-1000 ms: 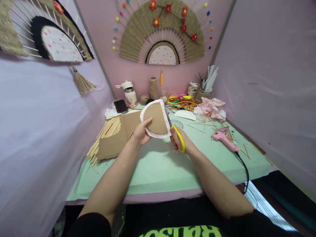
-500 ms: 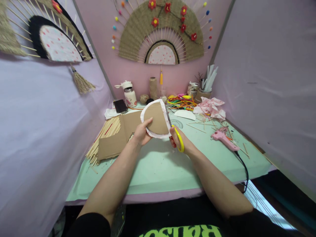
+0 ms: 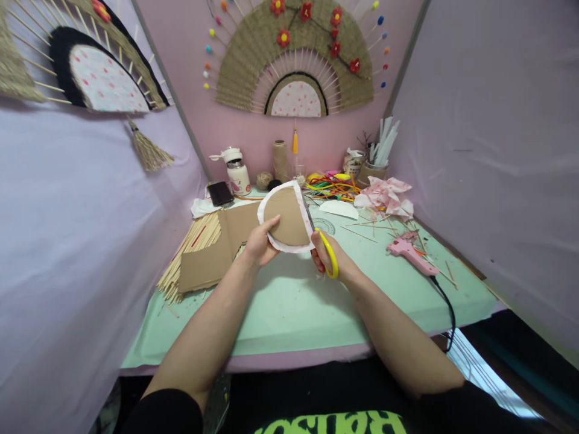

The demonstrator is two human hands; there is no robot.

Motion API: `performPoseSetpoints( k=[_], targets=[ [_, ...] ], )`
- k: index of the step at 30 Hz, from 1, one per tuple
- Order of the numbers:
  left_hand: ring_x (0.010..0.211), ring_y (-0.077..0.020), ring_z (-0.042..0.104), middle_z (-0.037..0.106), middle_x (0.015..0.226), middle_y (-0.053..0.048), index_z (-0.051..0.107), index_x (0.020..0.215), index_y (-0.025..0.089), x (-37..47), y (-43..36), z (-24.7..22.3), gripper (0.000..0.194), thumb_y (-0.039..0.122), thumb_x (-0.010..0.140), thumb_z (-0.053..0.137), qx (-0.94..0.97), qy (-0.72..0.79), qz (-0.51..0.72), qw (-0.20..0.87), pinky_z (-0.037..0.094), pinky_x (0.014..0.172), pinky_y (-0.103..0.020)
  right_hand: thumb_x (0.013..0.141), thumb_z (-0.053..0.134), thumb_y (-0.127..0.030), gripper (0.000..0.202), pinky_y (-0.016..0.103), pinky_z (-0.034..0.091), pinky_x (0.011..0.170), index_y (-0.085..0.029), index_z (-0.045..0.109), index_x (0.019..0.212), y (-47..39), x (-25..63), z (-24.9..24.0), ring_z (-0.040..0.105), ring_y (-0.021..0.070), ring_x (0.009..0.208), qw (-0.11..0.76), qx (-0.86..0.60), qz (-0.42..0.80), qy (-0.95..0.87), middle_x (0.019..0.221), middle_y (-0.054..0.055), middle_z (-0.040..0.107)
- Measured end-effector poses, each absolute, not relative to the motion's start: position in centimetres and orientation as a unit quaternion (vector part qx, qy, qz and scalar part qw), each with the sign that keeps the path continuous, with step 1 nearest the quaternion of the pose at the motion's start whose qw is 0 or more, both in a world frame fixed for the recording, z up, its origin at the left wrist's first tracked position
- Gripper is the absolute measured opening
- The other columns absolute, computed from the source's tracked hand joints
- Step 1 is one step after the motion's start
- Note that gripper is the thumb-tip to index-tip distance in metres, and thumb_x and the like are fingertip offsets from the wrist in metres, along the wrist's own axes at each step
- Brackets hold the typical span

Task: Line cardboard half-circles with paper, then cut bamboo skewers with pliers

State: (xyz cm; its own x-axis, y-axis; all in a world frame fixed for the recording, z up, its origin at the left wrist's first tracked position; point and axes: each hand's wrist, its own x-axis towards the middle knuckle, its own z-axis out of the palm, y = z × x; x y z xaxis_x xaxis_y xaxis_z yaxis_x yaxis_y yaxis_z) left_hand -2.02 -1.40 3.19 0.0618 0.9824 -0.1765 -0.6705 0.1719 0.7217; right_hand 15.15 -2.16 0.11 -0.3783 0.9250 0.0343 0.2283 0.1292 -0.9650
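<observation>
A half-round cardboard piece (image 3: 288,220) with a white, pink-spotted border is held up over the middle of the table. My left hand (image 3: 263,242) grips its lower left part, thumb on top of the cardboard. Around the yellow-handled scissors (image 3: 332,256) my right hand (image 3: 322,252) is closed. Their blades lie along the straight right edge of the piece and are partly hidden by it, so how far they are apart I cannot tell.
Cut cardboard (image 3: 203,265) lies on thin sticks (image 3: 174,262) at the left. On the right is a pink glue gun (image 3: 414,256) with a black cord. A white half-round (image 3: 339,209), crumpled pink paper (image 3: 384,196), a bottle (image 3: 238,176) and a phone (image 3: 220,193) are farther back.
The right hand and the scissor handles have shifted very slightly. Both hands keep their hold, and the cardboard piece stays almost where it was.
</observation>
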Motion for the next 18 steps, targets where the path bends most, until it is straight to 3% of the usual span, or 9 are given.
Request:
performPoseSetpoints(
  k=[18],
  targets=[
    [0.106, -0.0249, 0.063, 0.073, 0.099, -0.011, 0.061, 0.116, 0.011, -1.86, -1.42, 3.31, 0.036, 0.019, 0.082, 0.053, 0.229, 0.324, 0.606, 0.689, 0.041, 0.103, -0.043, 0.077, 0.022, -0.081, 0.062, 0.022, 0.036, 0.040, -0.022, 0.039, 0.075, -1.95, 15.07, -0.05, 0.039, 0.0102, 0.039, 0.359, -0.430, 0.466, -0.685, 0.046, -0.005, 0.039]
  ],
)
